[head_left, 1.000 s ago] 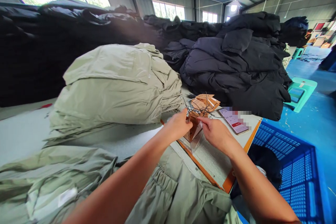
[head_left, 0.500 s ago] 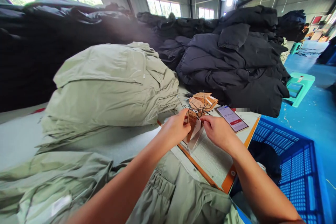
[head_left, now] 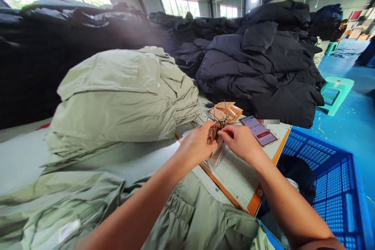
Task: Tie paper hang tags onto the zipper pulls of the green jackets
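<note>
Brown paper hang tags [head_left: 213,131] with black strings are in my left hand [head_left: 197,141], its fingers curled round them. My right hand [head_left: 241,140] meets it from the other side, thumb and forefinger pinched at the tags' edge; the exact spot between the fingertips is partly hidden. Just beyond both hands lies a pile of brown hang tags [head_left: 230,111], black strings sticking up from it. Below my fingers, a clear plastic holder [head_left: 216,158] stands on the white table top [head_left: 238,179].
A phone [head_left: 260,131] showing a timer lies right of the hands. Folded pale green garments [head_left: 125,86] are stacked left, with another green garment [head_left: 187,215] in front. Dark garments [head_left: 258,74] are heaped behind. A blue crate [head_left: 334,187] and green stool [head_left: 336,93] stand right.
My hands have drawn closer together. My right fingertips moved left to the tags, and my left hand now covers more of them. The view has shifted slightly.
</note>
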`<move>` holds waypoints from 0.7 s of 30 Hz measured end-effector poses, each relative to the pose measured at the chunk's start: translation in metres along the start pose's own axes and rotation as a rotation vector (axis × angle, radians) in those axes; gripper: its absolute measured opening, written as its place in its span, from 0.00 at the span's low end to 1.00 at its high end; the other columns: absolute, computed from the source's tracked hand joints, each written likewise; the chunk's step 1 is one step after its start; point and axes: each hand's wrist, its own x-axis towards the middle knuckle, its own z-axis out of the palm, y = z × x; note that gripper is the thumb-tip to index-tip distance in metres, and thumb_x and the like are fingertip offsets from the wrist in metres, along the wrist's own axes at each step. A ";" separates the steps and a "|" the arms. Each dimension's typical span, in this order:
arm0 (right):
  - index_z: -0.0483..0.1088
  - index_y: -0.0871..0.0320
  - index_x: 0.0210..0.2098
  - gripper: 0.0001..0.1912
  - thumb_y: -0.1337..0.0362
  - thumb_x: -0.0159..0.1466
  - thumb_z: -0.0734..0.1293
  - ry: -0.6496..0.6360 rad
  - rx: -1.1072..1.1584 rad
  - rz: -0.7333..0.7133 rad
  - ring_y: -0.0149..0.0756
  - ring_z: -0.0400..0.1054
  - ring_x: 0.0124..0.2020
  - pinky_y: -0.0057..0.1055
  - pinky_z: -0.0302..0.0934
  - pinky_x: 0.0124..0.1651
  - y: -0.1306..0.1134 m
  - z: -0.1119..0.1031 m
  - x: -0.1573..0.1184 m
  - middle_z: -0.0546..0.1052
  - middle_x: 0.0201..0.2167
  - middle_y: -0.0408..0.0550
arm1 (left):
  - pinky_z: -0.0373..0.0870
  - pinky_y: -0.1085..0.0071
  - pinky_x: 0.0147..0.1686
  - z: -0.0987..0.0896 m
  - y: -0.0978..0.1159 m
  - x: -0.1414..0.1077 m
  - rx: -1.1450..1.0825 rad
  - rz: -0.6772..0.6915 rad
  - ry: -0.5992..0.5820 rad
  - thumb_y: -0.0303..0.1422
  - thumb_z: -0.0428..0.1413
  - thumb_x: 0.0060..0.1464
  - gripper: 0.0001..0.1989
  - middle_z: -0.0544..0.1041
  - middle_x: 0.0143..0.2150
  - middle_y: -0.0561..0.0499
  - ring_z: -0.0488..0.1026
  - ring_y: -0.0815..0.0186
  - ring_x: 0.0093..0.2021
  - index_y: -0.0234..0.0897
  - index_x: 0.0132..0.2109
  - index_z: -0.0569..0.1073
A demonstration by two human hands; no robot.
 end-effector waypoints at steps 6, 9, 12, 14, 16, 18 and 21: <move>0.77 0.57 0.27 0.11 0.61 0.60 0.65 -0.027 0.042 0.055 0.31 0.64 0.24 0.26 0.50 0.28 0.002 0.005 0.007 0.76 0.22 0.43 | 0.72 0.71 0.36 0.001 -0.002 0.001 -0.086 0.028 -0.041 0.30 0.57 0.51 0.19 0.79 0.46 0.49 0.78 0.62 0.39 0.41 0.51 0.69; 0.76 0.58 0.26 0.11 0.63 0.59 0.64 -0.016 0.079 0.054 0.31 0.64 0.24 0.26 0.51 0.28 0.004 0.004 0.005 0.75 0.22 0.43 | 0.73 0.70 0.39 0.000 -0.018 0.013 -0.139 0.050 -0.011 0.30 0.55 0.55 0.18 0.78 0.49 0.47 0.78 0.64 0.40 0.39 0.53 0.69; 0.76 0.58 0.26 0.12 0.61 0.60 0.63 -0.017 0.080 0.044 0.31 0.64 0.24 0.26 0.51 0.28 0.005 0.002 0.003 0.75 0.22 0.43 | 0.73 0.69 0.41 -0.003 -0.029 0.028 0.048 0.048 0.059 0.22 0.51 0.55 0.17 0.77 0.47 0.45 0.77 0.64 0.39 0.35 0.51 0.72; 0.75 0.58 0.26 0.12 0.62 0.60 0.63 -0.023 0.058 0.032 0.31 0.63 0.24 0.26 0.51 0.28 0.004 0.000 0.003 0.75 0.22 0.43 | 0.72 0.68 0.41 -0.005 -0.029 0.035 0.147 0.059 0.044 0.20 0.52 0.52 0.17 0.77 0.44 0.45 0.76 0.63 0.38 0.35 0.48 0.75; 0.75 0.58 0.25 0.11 0.62 0.60 0.63 -0.017 0.030 0.024 0.31 0.63 0.23 0.26 0.51 0.29 0.004 -0.001 0.004 0.75 0.21 0.43 | 0.72 0.66 0.41 -0.008 -0.026 0.039 0.181 0.069 0.033 0.21 0.55 0.50 0.15 0.77 0.42 0.46 0.75 0.60 0.39 0.36 0.44 0.77; 0.74 0.58 0.24 0.11 0.62 0.59 0.63 0.004 0.006 0.020 0.31 0.63 0.23 0.26 0.51 0.29 0.006 -0.001 0.005 0.74 0.20 0.43 | 0.70 0.65 0.44 -0.009 -0.022 0.039 0.218 0.080 0.047 0.22 0.58 0.48 0.14 0.75 0.43 0.46 0.74 0.57 0.43 0.37 0.43 0.77; 0.74 0.57 0.23 0.12 0.62 0.58 0.63 0.038 -0.012 0.014 0.32 0.63 0.23 0.27 0.51 0.29 0.009 -0.002 0.004 0.73 0.19 0.43 | 0.68 0.63 0.47 -0.011 -0.020 0.038 0.288 0.112 0.065 0.23 0.58 0.48 0.13 0.72 0.45 0.45 0.70 0.54 0.49 0.38 0.43 0.77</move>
